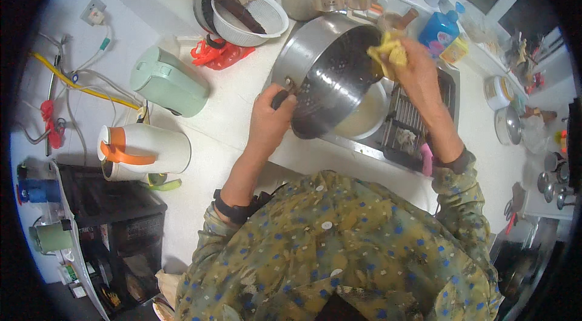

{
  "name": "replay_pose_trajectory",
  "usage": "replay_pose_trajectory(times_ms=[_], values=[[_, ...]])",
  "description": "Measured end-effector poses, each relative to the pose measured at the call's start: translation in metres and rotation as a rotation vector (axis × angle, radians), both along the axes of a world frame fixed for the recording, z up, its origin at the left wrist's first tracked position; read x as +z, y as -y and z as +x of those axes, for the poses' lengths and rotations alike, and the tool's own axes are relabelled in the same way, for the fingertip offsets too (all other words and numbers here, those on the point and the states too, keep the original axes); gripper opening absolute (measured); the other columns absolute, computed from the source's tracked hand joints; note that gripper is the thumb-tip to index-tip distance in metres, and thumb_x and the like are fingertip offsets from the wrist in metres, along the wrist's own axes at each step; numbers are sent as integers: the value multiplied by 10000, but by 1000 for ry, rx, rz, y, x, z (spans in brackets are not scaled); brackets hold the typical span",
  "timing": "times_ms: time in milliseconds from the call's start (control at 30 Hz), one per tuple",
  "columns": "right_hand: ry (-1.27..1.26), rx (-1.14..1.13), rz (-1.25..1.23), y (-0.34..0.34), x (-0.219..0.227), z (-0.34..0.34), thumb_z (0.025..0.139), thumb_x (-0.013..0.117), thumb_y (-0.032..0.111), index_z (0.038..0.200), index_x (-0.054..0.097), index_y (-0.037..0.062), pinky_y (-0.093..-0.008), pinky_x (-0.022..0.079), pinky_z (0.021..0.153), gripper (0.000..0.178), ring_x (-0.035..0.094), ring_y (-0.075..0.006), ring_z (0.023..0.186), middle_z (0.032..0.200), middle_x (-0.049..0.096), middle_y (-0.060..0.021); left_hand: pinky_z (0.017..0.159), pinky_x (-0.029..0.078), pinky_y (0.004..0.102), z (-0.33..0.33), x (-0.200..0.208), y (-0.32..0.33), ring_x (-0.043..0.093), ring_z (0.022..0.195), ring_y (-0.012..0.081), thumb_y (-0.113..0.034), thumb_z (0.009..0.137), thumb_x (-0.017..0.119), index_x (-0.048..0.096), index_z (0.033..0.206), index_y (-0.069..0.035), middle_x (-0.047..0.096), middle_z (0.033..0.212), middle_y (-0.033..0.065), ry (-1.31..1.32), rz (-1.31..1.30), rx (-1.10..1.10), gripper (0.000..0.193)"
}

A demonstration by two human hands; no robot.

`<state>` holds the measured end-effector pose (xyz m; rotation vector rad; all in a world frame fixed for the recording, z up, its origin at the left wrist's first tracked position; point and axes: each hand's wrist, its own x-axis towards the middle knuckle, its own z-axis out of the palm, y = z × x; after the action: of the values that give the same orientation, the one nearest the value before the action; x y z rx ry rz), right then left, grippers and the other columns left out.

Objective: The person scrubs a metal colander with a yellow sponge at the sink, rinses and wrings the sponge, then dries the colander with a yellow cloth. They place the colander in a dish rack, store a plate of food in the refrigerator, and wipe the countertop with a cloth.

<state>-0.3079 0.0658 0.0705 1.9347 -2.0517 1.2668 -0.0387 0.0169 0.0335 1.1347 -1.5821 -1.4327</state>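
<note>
Steel pot [330, 72] tilted over sink [418, 139] at surface's far edge, mouth toward right. Left hand [270, 118] clenched on handle; right hand [418, 72] grasping yellow sponge [388, 51] at rim.

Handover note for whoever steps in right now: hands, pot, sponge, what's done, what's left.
Left hand: gripping the dark handle of the steel pot, holding it tilted over the sink, mouth toward the person.
Right hand: holding a yellow sponge against the pot's rim.
Pot interior looks wet and speckled with droplets. A pale basin sits in the sink below it.
Done: scrubbing is under way at the rim.
Left: probably the rest of the interior and a rinse; how clean it is cannot be told.
</note>
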Motion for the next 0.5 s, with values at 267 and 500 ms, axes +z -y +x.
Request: replay_pose_trajectory(times_ms=[267,500], values=[[-440,164,-246,25,6,106,566,635,117,879,587,121,-381,405,787,317,504,-272,922,940,542,-80,640,429,442,-22,4,-13,551,770,423,-160,806,542,502,935,-24,594,800,207,348,-383,-91,191],[-458,143,-248,44,-8,78,632,601,156,880,597,124,-384,397,836,250,508,-272,939,952,544,-76,596,434,393,-2,-8,-16,570,662,355,-174,809,566,516,888,-31,590,717,164,311,-354,-89,171]])
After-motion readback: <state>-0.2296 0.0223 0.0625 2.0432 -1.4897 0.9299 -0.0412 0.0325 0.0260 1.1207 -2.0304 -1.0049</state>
